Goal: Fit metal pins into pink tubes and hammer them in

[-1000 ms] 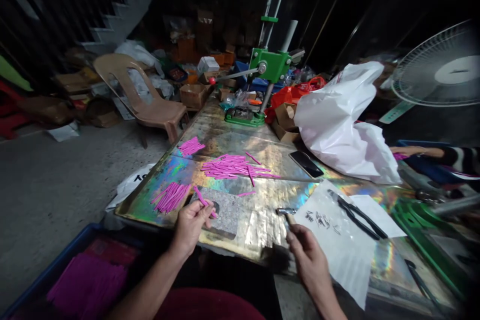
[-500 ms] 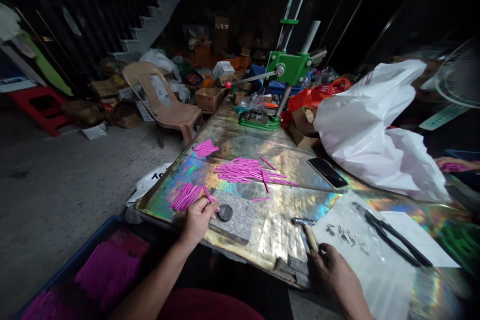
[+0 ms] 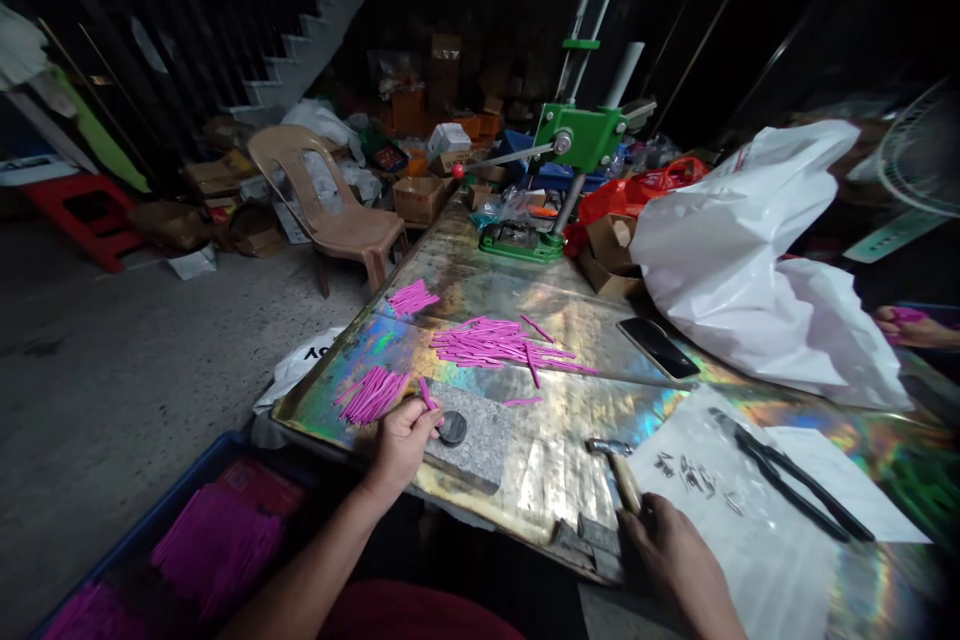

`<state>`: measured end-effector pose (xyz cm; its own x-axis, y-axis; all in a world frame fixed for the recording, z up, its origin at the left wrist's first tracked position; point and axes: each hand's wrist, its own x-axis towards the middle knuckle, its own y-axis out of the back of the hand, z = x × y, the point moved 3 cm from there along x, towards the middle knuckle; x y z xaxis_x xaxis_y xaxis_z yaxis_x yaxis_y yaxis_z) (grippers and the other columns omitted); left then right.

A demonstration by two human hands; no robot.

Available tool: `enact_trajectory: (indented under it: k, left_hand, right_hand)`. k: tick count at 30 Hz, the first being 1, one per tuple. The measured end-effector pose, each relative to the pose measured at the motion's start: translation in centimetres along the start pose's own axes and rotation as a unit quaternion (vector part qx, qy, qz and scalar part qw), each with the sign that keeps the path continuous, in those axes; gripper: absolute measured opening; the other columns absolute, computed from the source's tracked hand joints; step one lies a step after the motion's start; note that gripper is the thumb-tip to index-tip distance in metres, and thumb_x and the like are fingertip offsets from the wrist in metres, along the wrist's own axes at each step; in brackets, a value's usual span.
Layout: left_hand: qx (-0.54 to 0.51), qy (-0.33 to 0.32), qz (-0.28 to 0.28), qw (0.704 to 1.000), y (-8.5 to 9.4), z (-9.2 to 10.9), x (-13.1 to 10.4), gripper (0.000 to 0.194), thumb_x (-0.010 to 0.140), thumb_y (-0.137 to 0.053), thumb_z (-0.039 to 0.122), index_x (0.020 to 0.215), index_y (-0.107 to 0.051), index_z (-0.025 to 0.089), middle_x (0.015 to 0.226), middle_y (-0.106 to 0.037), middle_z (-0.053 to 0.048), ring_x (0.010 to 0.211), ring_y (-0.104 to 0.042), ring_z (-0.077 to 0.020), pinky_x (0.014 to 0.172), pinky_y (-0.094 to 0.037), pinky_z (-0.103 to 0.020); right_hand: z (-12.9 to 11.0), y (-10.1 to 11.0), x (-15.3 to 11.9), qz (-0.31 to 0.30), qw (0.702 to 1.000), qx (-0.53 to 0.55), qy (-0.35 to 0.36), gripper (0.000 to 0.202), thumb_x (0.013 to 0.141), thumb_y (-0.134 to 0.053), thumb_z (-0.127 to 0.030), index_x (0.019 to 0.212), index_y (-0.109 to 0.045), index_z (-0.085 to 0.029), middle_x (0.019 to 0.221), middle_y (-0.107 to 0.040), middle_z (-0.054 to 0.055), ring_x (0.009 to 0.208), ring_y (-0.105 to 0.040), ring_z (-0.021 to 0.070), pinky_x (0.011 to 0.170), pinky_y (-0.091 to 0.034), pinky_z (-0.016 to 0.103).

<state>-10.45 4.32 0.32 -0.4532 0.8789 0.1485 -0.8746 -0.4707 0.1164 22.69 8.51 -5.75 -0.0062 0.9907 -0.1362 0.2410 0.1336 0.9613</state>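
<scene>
My left hand (image 3: 403, 438) pinches a thin pink stick (image 3: 427, 393), its lower end beside a round dark metal disc (image 3: 452, 428). The disc sits on a speckled grey stone slab (image 3: 480, 450) at the table's near edge. In my right hand (image 3: 671, 545) is the wooden handle of a hammer (image 3: 624, 482); its steel head is at the far end, over the tabletop. Just left of my left hand lies a bundle of pink sticks (image 3: 373, 394). A larger pile of pink sticks (image 3: 487, 342) and a small bundle (image 3: 412, 297) lie farther back.
Small metal pieces (image 3: 697, 475) and black-handled pliers (image 3: 787, 475) lie on white sheets at right. Behind them are a phone (image 3: 658, 348) and a white plastic bag (image 3: 742, 240). A green press (image 3: 577, 135) stands at the back. Another person's hand (image 3: 919, 328) shows far right.
My left hand has shifted slightly right, bringing the pink stick closer to the disc and tilting it more upright. The hammer stays in my right hand, almost unmoved.
</scene>
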Motion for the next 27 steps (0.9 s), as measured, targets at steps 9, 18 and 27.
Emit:
enact_trajectory:
  k: [9, 18, 27]
  left_hand:
    - [0.193, -0.164, -0.104, 0.962, -0.2, 1.7, -0.2, 0.017, 0.076, -0.045, 0.014, 0.064, -0.057, 0.016, 0.061, -0.054, -0.001, 0.061, -0.053, -0.0130, 0.057, -0.040, -0.022]
    - [0.261, -0.222, -0.096, 0.934, -0.5, 2.1, -0.3, 0.022, 0.075, -0.043, 0.009, 0.058, -0.054, 0.016, 0.057, -0.054, 0.000, 0.056, -0.053, -0.0113, 0.052, -0.040, -0.020]
    - [0.267, -0.219, -0.088, 0.934, -0.6, 1.9, -0.4, 0.022, 0.074, -0.044, 0.006, 0.057, -0.053, 0.015, 0.056, -0.054, 0.000, 0.055, -0.051, -0.0105, 0.051, -0.040, -0.019]
  right_hand:
    - [-2.1, 3.7, -0.4, -0.077, 0.916, 0.391, -0.043, 0.026, 0.065, -0.048, -0.049, 0.069, -0.045, -0.023, 0.052, -0.054, -0.002, 0.045, -0.053, 0.0168, 0.041, -0.037, 0.025]
    - [-11.5, 7.3, -4.4, -0.134, 0.814, 0.556, 0.103, 0.050, 0.073, -0.053, -0.045, 0.118, -0.038, -0.027, 0.071, -0.060, 0.000, 0.044, -0.053, 0.0101, 0.036, -0.038, 0.018]
    - [-15.5, 12.6, -4.8, 0.013, 0.850, 0.260, 0.459, 0.047, 0.078, -0.051, -0.024, 0.123, -0.042, -0.030, 0.108, -0.062, 0.001, 0.094, -0.059, 0.0183, 0.073, -0.050, 0.023]
